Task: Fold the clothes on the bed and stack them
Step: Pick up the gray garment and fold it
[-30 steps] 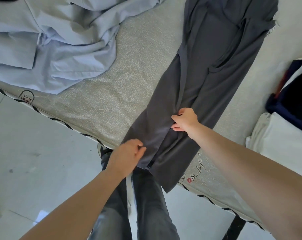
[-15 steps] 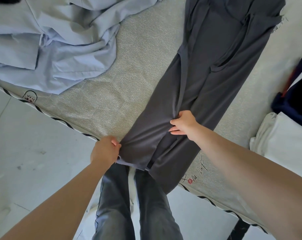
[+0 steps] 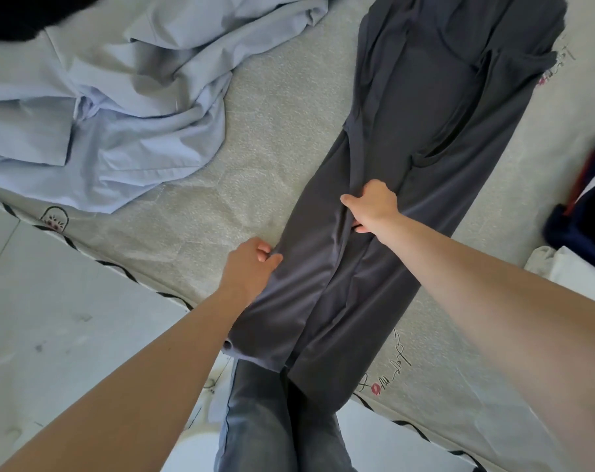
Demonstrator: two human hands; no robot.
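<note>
The left hand [image 3: 251, 264] pinches the outer edge of dark grey trousers [image 3: 422, 137] while the right hand [image 3: 371, 206] grips their middle fold, the trousers lying lengthwise on the bed [image 3: 193, 199] beside a crumpled light blue shirt [image 3: 119, 107].

Dark grey trousers [image 3: 422, 158], pale blue shirt [image 3: 119, 124], speckled grey-beige bed cover [image 3: 248, 158] with black-striped edge, navy garment [image 3: 585, 206]

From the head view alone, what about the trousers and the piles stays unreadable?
- Trousers, head view: the waist end runs off the top edge.
- Right hand: its fingers are tucked into the cloth, hidden.
- Dark clothes and white cloth: cut by the right edge, type unclear.
- Blue shirt: crumpled, partly off frame.
</note>
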